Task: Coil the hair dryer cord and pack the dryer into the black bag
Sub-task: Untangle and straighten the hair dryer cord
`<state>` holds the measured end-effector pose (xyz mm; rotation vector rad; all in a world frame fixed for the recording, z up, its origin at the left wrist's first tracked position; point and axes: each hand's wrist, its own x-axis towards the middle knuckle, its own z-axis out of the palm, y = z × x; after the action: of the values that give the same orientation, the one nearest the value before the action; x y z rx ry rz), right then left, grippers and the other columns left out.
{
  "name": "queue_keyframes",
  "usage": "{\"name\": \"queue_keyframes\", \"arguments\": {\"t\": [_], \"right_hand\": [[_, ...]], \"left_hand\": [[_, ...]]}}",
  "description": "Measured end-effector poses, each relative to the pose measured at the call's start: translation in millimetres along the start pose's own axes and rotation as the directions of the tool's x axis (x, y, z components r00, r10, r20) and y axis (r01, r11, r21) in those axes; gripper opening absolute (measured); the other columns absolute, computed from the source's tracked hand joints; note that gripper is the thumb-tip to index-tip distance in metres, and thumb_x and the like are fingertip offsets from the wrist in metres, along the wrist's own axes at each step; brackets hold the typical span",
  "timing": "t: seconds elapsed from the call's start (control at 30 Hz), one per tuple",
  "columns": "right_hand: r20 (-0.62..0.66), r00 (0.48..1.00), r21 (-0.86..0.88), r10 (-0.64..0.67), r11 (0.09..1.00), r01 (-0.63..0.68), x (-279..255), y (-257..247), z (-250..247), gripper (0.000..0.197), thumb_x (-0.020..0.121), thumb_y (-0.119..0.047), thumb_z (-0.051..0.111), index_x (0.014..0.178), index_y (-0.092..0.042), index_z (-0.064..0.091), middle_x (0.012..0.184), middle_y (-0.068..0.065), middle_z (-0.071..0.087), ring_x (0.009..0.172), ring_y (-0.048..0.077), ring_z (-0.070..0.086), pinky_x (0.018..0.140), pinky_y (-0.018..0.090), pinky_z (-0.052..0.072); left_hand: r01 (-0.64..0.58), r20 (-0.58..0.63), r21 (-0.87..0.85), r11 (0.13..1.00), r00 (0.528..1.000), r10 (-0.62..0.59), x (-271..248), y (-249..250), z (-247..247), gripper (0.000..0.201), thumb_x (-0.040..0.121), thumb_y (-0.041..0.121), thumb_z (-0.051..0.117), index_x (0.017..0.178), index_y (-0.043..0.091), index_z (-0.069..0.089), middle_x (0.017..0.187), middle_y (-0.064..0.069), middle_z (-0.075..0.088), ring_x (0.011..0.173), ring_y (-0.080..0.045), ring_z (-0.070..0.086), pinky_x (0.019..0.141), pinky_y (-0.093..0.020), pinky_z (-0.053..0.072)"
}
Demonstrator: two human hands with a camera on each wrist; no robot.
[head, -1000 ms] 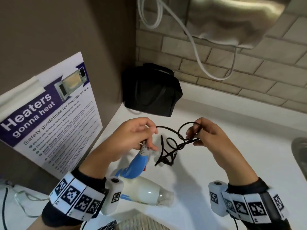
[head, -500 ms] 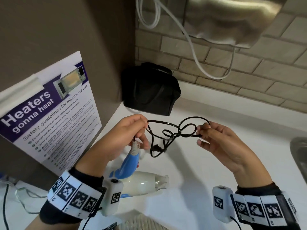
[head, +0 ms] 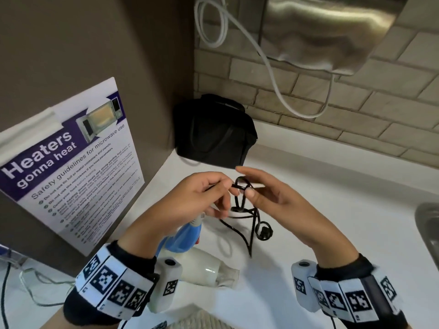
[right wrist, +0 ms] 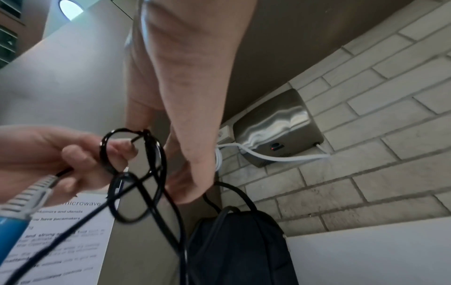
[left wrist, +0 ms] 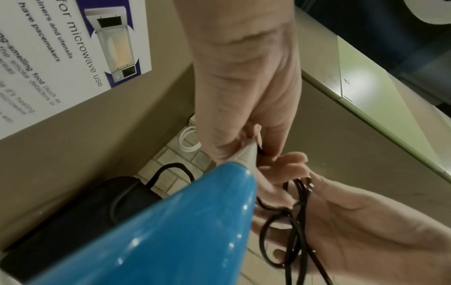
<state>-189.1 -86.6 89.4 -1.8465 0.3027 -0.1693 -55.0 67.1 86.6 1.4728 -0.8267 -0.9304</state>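
Note:
The hair dryer lies on the white counter, white body [head: 204,269] low in the head view and blue handle [head: 183,238] tilted up. My left hand [head: 228,186] pinches the black cord [head: 251,222] just above the grey strain relief [left wrist: 246,154]. My right hand [head: 245,184] is right beside it and pinches a small cord loop with its thumb, the other fingers fairly straight. More loops and the plug [head: 263,231] hang below both hands. The black bag [head: 213,134] sits in the corner behind the hands; I cannot see whether its top is open.
A microwave safety poster [head: 71,167] leans on the brown panel at the left. On the brick wall hangs a steel hand dryer [head: 332,32] with a white cable [head: 273,67] looping down. A sink edge [head: 427,224] shows at the right.
My right hand has moved left with its cord loop until it meets my left hand. The span of cord between the hands has folded into loops that hang lower, plug dangling.

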Motion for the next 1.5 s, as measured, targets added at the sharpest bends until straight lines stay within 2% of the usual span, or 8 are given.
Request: {"name": "queue_keyframes", "arguments": {"t": [0.17, 0.37, 0.57, 0.73, 0.93, 1.13, 1.33, 1.5], "right_hand": [[0.067, 0.997, -0.039, 0.040, 0.999, -0.037, 7, 17, 5, 0.027, 0.092, -0.025, 0.059, 0.117, -0.033, 0.062, 0.077, -0.011, 0.062, 0.075, 0.006, 0.060, 0.079, 0.026, 0.050], [-0.083, 0.994, -0.089, 0.070, 0.993, -0.078, 7, 39, -6, 0.024, 0.094, -0.016, 0.056, 0.100, -0.032, 0.073, 0.108, -0.002, 0.068, 0.093, 0.006, 0.064, 0.079, 0.015, 0.048], [-0.139, 0.967, -0.245, 0.214, 0.938, -0.243, -1, 56, -21, 0.017, 0.091, -0.043, 0.055, 0.096, -0.039, 0.070, 0.088, -0.015, 0.067, 0.082, -0.004, 0.062, 0.078, 0.015, 0.046], [-0.178, 0.945, -0.197, 0.274, 0.931, -0.307, -6, 76, -35, 0.026, 0.099, -0.026, 0.046, 0.095, -0.024, 0.072, 0.045, -0.012, 0.038, 0.042, 0.003, 0.034, 0.045, 0.009, 0.029], [-0.312, 0.867, -0.124, 0.388, 0.888, -0.442, -13, 106, -51, 0.033, 0.100, -0.025, 0.039, 0.091, -0.027, 0.070, 0.050, -0.005, 0.038, 0.043, 0.011, 0.028, 0.045, 0.025, 0.024], [-0.405, 0.787, -0.006, 0.465, 0.860, -0.511, -10, 122, -63, 0.034, 0.096, -0.006, 0.030, 0.089, -0.014, 0.062, 0.051, 0.000, 0.031, 0.041, 0.012, 0.019, 0.040, 0.019, 0.020], [-0.439, 0.696, 0.108, 0.568, 0.802, -0.587, 2, 131, -73, 0.028, 0.101, -0.015, 0.034, 0.087, -0.012, 0.058, 0.053, 0.006, 0.035, 0.039, 0.013, 0.021, 0.034, 0.017, 0.021], [-0.308, 0.806, -0.148, 0.506, 0.811, -0.566, 10, 119, -72, 0.017, 0.096, -0.022, 0.049, 0.102, -0.018, 0.064, 0.065, 0.004, 0.060, 0.053, 0.018, 0.049, 0.053, 0.027, 0.040]], "left_hand": [[-0.041, -0.028, -0.083, 0.996, 0.999, 0.038, -3, 1, -3, 0.026, 0.099, 0.018, 0.043, 0.090, 0.006, 0.064, 0.066, 0.002, 0.064, 0.066, -0.015, 0.064, 0.066, -0.030, 0.058], [-0.063, -0.114, -0.182, 0.981, 0.993, 0.043, -5, -3, -11, 0.025, 0.098, 0.017, 0.042, 0.087, 0.008, 0.063, 0.064, 0.000, 0.061, 0.062, -0.012, 0.062, 0.061, -0.035, 0.059], [-0.097, -0.242, -0.272, 0.957, 0.970, 0.029, -4, -6, -15, 0.028, 0.101, 0.015, 0.036, 0.087, 0.008, 0.059, 0.059, 0.003, 0.055, 0.055, -0.011, 0.059, 0.055, -0.031, 0.057], [-0.147, -0.337, -0.397, 0.906, 0.942, 0.005, -2, -6, -23, 0.029, 0.102, 0.014, 0.033, 0.085, 0.011, 0.056, 0.057, 0.007, 0.052, 0.052, -0.007, 0.055, 0.050, -0.027, 0.055], [-0.157, -0.372, -0.451, 0.879, 0.928, -0.025, 4, -9, -26, 0.031, 0.103, 0.016, 0.031, 0.084, 0.012, 0.054, 0.056, 0.008, 0.049, 0.048, -0.005, 0.051, 0.049, -0.026, 0.055], [-0.200, -0.452, -0.519, 0.831, 0.889, -0.068, 9, -16, -36, 0.031, 0.103, 0.011, 0.028, 0.083, 0.014, 0.051, 0.052, 0.012, 0.046, 0.035, 0.000, 0.032, 0.050, -0.022, 0.055], [-0.232, -0.512, -0.552, 0.801, 0.852, -0.107, 13, -30, -45, 0.035, 0.098, -0.003, 0.026, 0.080, 0.015, 0.048, 0.048, 0.013, 0.043, 0.033, -0.002, 0.028, 0.052, -0.022, 0.055], [-0.221, -0.525, -0.582, 0.782, 0.837, -0.154, 18, -42, -44, 0.032, 0.102, 0.003, 0.026, 0.081, 0.016, 0.047, 0.046, 0.012, 0.044, 0.032, -0.002, 0.028, 0.051, -0.022, 0.056]]}}
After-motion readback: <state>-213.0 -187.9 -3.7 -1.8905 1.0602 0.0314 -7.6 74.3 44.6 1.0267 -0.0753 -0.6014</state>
